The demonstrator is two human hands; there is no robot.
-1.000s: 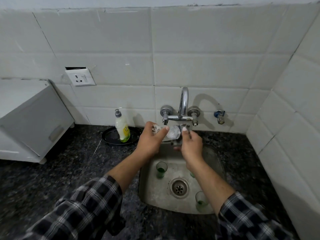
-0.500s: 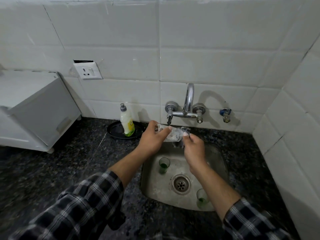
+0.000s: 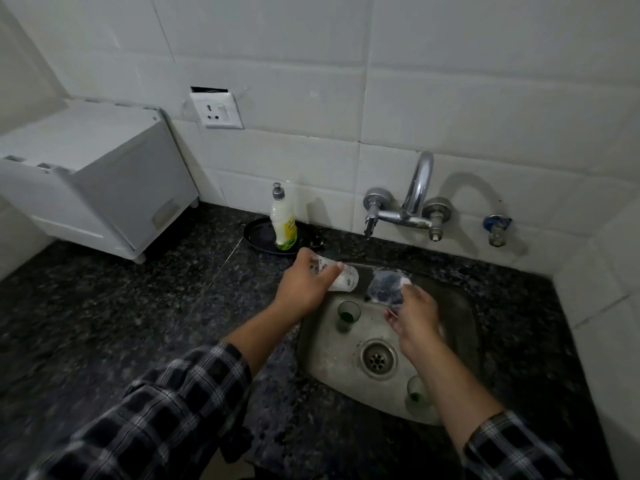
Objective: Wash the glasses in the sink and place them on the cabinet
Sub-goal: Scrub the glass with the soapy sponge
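Steel sink (image 3: 332, 368), set in a dark speckled stone bench (image 3: 138, 323), holds two upright glasses with green dregs: the rear glass (image 3: 348, 315) near its back left and the front glass (image 3: 417, 396) at its front right, beside the right forearm. The left hand (image 3: 304, 289) curls fingers and thumb round a foamy glass (image 3: 343, 280), which lies on its side over the sink's back left rim. The right hand (image 3: 415, 320) pinches a dark, sudsy scrubber (image 3: 384, 287) just beside that glass's mouth, apart from it. A white cabinet (image 3: 104, 174) stands on the bench at far left. A soap bottle (image 3: 284, 223) stands on a black plate (image 3: 258, 233) left of the tap (image 3: 415, 199).
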